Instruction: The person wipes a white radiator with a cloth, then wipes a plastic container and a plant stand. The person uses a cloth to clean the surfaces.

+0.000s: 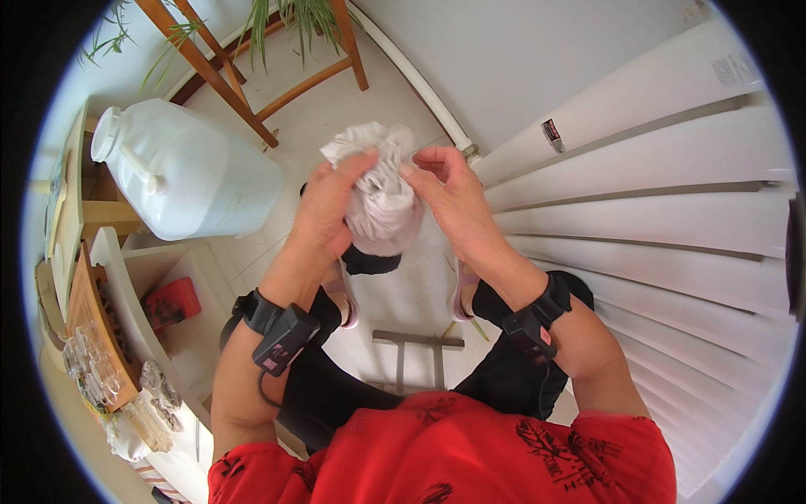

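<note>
A bunched, pale whitish cloth bundle hangs between my hands above the floor, its gathered top in loose folds. My left hand grips it from the left, the thumb pressed across the folds near the top. On the other side my right hand is held close, thumb tip at the cloth's edge and fingers curled apart from it, with no cloth visible between them. Below the bundle a black item shows in part; what it is cannot be made out. Whatever the cloth may contain is hidden.
A white radiator runs along the right. At left stands a large translucent plastic jug partly filled with liquid, beside an open cabinet with a red item. A wooden plant stand is ahead; a metal stool frame lies between my legs.
</note>
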{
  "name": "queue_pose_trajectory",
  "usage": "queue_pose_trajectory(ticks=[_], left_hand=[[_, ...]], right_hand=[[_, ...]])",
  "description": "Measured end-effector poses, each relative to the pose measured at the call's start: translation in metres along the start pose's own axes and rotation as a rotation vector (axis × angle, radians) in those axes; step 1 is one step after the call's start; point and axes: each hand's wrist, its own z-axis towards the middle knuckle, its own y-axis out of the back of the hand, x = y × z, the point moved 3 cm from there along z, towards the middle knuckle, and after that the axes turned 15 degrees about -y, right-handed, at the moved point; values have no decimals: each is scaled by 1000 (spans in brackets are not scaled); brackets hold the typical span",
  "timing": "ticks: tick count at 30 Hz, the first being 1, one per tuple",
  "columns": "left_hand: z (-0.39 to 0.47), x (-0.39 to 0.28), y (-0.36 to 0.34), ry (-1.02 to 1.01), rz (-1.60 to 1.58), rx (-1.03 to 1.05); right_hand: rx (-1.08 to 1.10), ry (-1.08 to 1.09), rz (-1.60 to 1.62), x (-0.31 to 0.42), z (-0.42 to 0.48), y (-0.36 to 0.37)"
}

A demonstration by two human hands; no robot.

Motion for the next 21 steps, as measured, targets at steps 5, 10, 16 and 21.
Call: queue_pose_trajectory(ticks=[5, 10, 16, 21], left_hand=[[0, -12, 2, -78, 3, -58], [-10, -6, -6, 83, 127, -3], [10, -3, 11, -109, 76, -110], [25, -8, 6, -206, -84, -100]], right_hand=[[296, -282, 342, -5, -11, -20], [388, -297, 453, -11, -8, -27], [334, -406, 570, -17, -11, -28], [98, -580, 640, -21, -17, -19]])
